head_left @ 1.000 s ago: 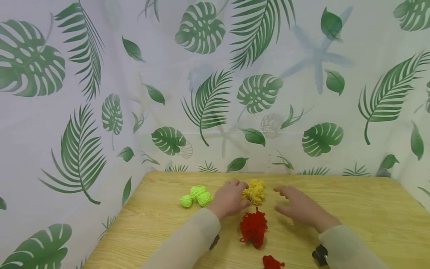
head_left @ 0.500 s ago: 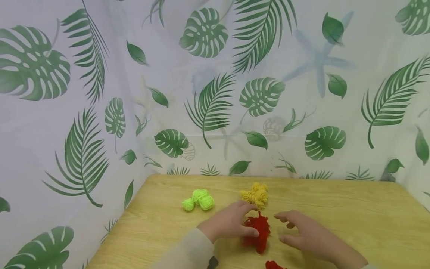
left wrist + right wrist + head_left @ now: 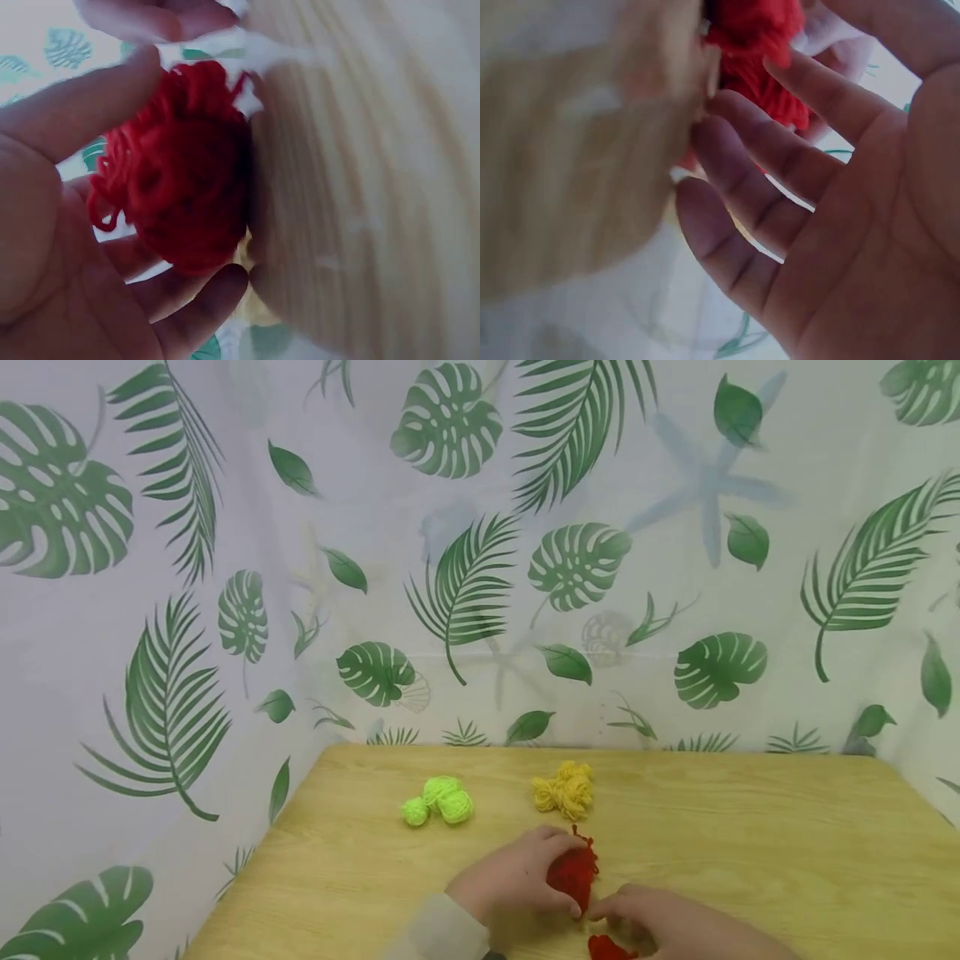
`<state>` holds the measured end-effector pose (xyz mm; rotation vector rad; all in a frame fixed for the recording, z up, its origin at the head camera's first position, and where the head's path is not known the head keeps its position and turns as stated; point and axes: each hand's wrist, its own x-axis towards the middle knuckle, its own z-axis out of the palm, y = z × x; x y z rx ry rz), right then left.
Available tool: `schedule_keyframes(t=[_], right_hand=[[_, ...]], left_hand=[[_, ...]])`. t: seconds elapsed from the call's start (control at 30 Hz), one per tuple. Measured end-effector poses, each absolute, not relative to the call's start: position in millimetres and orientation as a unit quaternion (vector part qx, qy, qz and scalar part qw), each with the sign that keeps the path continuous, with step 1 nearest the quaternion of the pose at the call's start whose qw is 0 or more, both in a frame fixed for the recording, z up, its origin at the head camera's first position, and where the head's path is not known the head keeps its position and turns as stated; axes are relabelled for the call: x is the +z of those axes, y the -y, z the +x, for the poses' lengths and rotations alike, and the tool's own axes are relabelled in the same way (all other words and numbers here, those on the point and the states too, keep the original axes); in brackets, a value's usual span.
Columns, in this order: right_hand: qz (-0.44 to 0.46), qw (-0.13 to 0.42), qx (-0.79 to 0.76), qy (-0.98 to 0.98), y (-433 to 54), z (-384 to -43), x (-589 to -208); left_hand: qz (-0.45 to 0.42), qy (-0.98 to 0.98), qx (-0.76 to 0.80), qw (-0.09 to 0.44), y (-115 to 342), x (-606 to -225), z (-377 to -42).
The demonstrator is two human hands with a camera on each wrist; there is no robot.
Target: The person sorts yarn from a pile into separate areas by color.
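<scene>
Spread, your left hand [image 3: 517, 877] and right hand [image 3: 678, 922] flanked red yarn [image 3: 576, 874].
Yellow yarn [image 3: 568, 792] lay at twelve o'clock, lime yarn [image 3: 452, 804] at ten.

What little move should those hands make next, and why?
Perhaps the right hand should nudge the smaller red yarn bundle toward the larger red yarn bundle: the left hand cups the larger one, the right is beside the smaller, and the yellow yarn and lime-green yarn balls sit in clusters.
</scene>
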<state>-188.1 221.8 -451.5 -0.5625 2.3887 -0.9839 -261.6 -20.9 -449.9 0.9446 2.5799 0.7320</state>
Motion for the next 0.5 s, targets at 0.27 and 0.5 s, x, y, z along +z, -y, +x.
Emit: schedule_keyframes(t=[0.27,0.5], right_hand=[[-0.296,0.207,-0.351,-0.864,-220,-192,-459],[-0.263,0.228,-0.325,-0.879,-214,-192,-464]], left_hand=[[0.311,-0.898,0.271,0.153,18,-453,-260],[0.297,-0.9,0.279,0.158,20,-454,-263]])
